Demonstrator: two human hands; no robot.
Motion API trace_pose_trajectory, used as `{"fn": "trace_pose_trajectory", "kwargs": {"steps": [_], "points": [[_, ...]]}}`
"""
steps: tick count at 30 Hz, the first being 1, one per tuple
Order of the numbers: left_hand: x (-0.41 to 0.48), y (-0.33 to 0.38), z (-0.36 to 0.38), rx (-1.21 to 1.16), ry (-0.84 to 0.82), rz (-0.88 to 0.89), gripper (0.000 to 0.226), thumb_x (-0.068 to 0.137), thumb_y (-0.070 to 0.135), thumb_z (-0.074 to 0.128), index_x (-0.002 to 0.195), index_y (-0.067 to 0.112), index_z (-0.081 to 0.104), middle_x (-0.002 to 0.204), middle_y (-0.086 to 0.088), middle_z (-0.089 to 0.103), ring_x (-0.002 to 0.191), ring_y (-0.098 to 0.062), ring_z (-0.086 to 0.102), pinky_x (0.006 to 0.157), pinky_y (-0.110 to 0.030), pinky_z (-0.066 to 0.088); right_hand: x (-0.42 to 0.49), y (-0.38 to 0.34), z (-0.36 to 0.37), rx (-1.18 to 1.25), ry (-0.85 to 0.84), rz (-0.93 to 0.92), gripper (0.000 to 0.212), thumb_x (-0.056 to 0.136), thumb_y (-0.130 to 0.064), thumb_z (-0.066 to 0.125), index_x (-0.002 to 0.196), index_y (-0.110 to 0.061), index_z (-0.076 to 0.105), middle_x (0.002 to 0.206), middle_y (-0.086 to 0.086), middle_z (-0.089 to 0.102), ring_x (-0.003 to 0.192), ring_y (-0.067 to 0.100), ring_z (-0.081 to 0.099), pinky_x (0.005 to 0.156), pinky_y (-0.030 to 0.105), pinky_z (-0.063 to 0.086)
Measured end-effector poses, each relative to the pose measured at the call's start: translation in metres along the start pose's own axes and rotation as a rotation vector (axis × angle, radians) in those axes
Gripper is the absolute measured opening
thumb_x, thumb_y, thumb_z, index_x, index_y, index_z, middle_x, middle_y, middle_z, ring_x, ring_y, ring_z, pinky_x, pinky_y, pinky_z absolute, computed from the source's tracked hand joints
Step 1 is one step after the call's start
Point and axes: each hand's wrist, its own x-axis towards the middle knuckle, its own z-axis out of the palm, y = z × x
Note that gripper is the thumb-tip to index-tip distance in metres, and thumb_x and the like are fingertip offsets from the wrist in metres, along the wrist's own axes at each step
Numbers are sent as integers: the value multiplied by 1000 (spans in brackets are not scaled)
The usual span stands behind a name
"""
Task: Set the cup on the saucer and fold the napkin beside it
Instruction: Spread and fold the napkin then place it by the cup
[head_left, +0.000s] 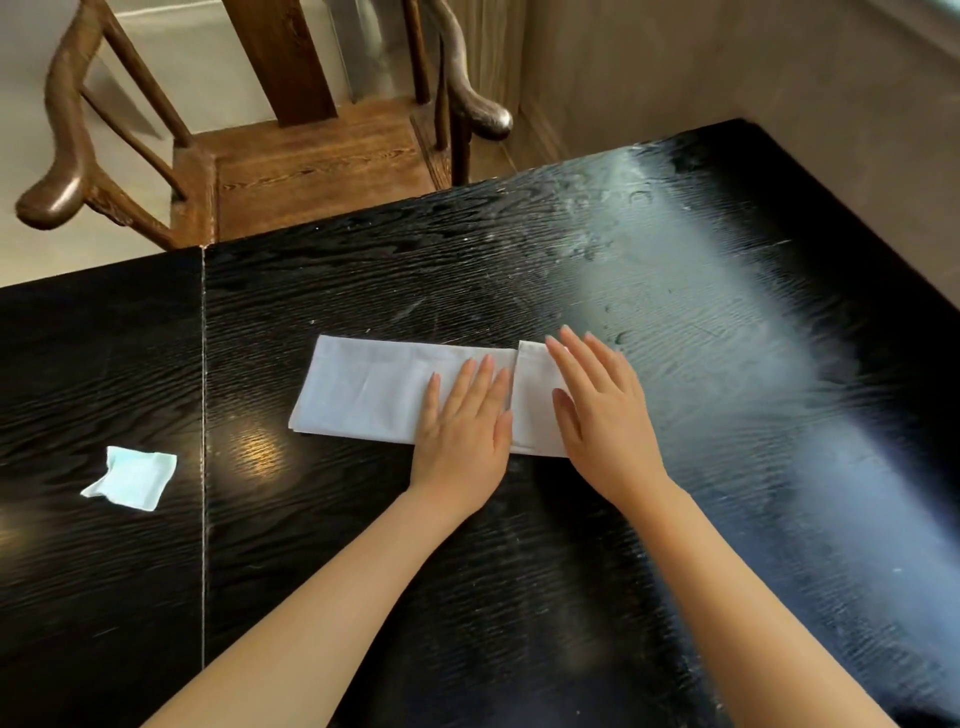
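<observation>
Both hands lie flat, palms down, fingers straight and spread, grasping nothing: the left hand (462, 431) presses on the middle of the napkin, the right hand (602, 405) on its right end, the two thumbs near each other with a narrow strip of cloth between them

Largest in view is the black table (727, 415), its wood grain strongly ridged, with a pale band of window glare running down its right half and a thin seam crossing it on the left. Faint whitish smears and ring marks show on the far part of the top

Beyond the far edge stands a brown wooden armchair (311, 161), with curved armrests on both sides and its seat facing the table. Past it are a pale floor and, to the right, a beige wall

The napkin (363, 389), white and folded into a long strip, lies across the middle of the table, tilted a little so that its left end sits farther away. Its right end is turned back over the strip, and the edge of that flap shows between the two hands

Smallest is a crumpled pale bluish tissue (132, 478), lying on the left part of the table beyond the seam, well apart from the napkin
</observation>
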Motion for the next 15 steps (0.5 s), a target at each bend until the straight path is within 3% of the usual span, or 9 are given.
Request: {"fn": "trace_pose_trajectory", "kwargs": {"steps": [3,6,11,15], "points": [[-2,-1,-2,48,-25,-2,71,83,42,-13,150,21,1,159,4,-4,146,-11,-10,116,-40,-12,10,2,14,-133,-195,-74,62,91,-51,15,148,-27,19,158,0,17,146,27,7,116,47,0],[-1,-12,-7,56,-46,-65,61,94,44,6,150,20,1,159,3,-6,146,-11,-10,116,-42,-11,11,3,22,-216,-245,-80,66,89,-57,11,149,-28,13,159,0,13,146,28,6,116,51,1],[-1,-66,-29,2,23,-466,66,97,45,28,150,15,4,160,-6,-4,147,-21,-5,116,-50,-5,11,0,19,-241,-272,-57,67,89,-58,6,149,-28,13,158,1,16,146,31,11,116,53,4],[1,-97,-54,-219,78,-744,77,89,38,52,149,12,11,156,-15,14,141,-33,16,112,-53,20,10,0,20,-247,-267,-56,75,87,-61,-7,148,-27,18,156,2,23,144,31,18,116,52,7]]}}
